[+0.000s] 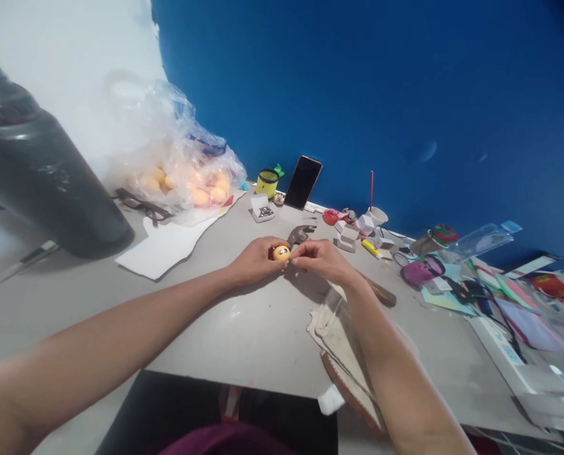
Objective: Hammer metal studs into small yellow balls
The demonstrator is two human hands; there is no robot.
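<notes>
Over the middle of the table, my left hand [259,260] is closed round a small yellow-orange ball [282,253] with a white and dark mark like an eye on it. Just to its right, my right hand [320,259] has its fingertips pinched together beside the ball; whatever they hold is too small to make out. Behind and beneath the right hand lies a claw hammer [302,234], its wooden handle [381,292] showing past the wrist. An off-white cloth glove [336,325] with a brown edge lies partly under my right forearm.
A clear plastic bag [187,170] of similar balls, glasses [142,205], white paper [168,246] and a large dark bottle [49,170] are at left. A phone [303,182] leans on the blue wall near an open small box [262,210]. Craft clutter, including a purple pouch [423,270], covers the right.
</notes>
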